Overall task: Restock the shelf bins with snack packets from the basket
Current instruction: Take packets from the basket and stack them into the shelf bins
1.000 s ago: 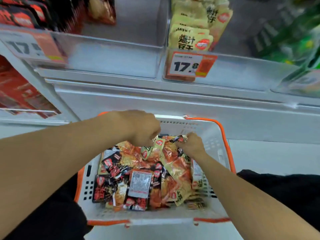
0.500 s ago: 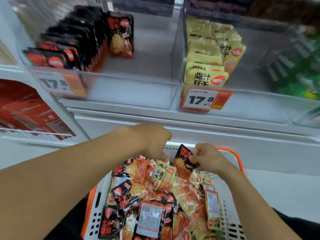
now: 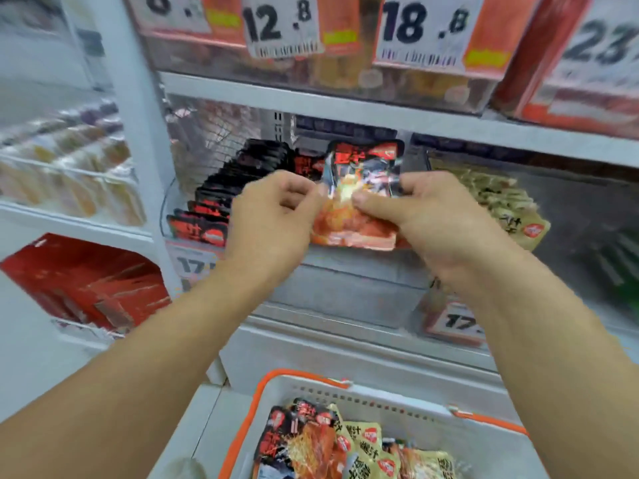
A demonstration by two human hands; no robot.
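Observation:
Both hands hold up one black-and-red snack packet [image 3: 359, 191] in front of the clear shelf bin [image 3: 342, 292]. My left hand [image 3: 276, 216] pinches its left edge and my right hand [image 3: 425, 216] grips its right side with the thumb across the front. Behind it, a row of matching black packets [image 3: 221, 198] stands in the left part of that bin. The white basket with an orange rim [image 3: 397, 392] sits below, holding several black and yellow packets [image 3: 328, 444].
A neighbouring bin to the right holds yellow packets [image 3: 505, 205]. Price tags [image 3: 280, 25] hang on the shelf above. Red boxes [image 3: 86, 281] fill a lower shelf at the left. A white upright post [image 3: 138, 140] divides the shelving.
Both hands have risen out of the basket to the shelf bin, carrying one black-and-red packet. The view has tilted upward, so the basket now sits at the bottom edge.

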